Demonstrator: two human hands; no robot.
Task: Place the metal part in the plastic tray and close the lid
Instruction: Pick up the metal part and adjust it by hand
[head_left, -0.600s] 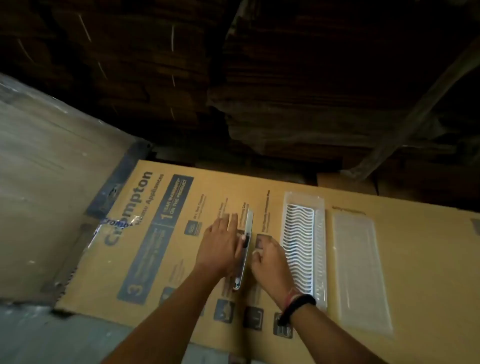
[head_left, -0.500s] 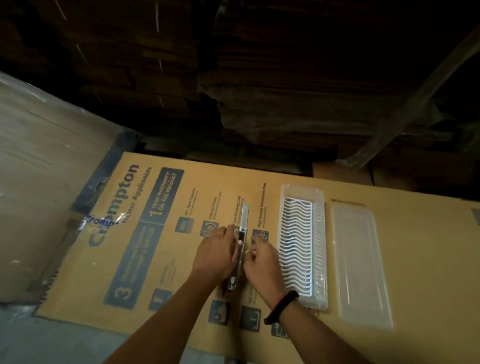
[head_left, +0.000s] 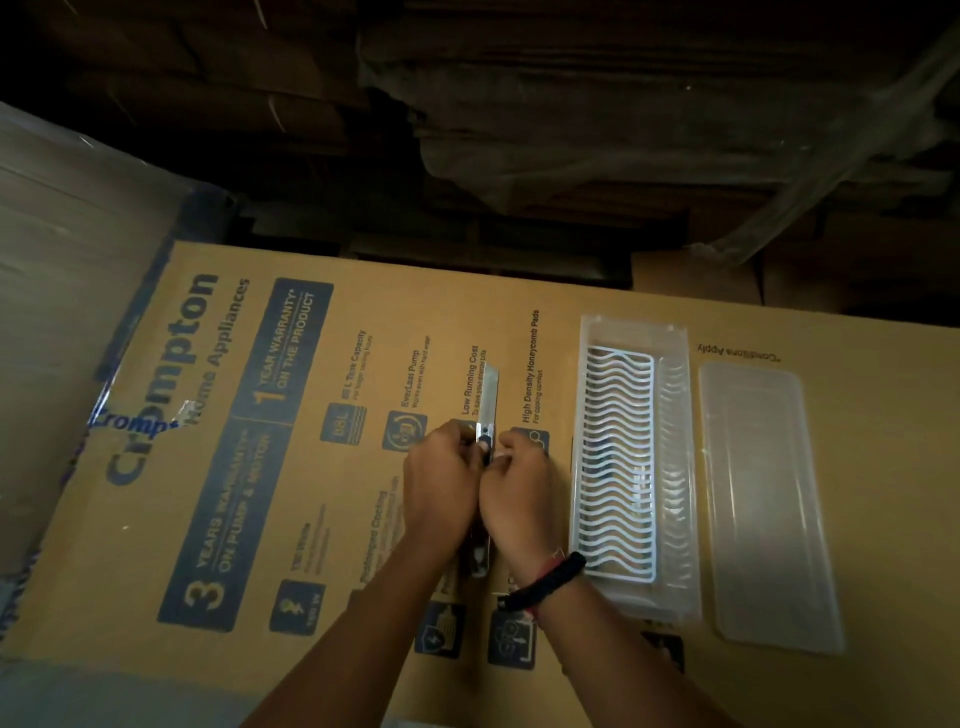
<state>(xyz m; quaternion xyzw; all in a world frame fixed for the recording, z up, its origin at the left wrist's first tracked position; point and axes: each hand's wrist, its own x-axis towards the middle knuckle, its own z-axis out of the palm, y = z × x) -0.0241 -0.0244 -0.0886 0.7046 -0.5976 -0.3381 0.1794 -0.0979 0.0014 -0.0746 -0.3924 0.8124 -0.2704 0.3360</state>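
Observation:
A long, narrow metal part stands on its edge on the printed cardboard box. My left hand grips it from the left and my right hand from the right, fingers pinched around its middle. Both hands hide the part's middle; its near end shows between my wrists. To the right lies a clear plastic tray holding a white wavy wire rack. The clear lid lies flat beside the tray, further right.
The cardboard box serves as the work surface, its far edge bordering dark stacked cartons. A plastic-wrapped box stands at the left. A black band is on my right wrist.
Both hands have closed in tighter around the metal part's middle, and the part now stands more upright on its edge. The tray and lid have not moved.

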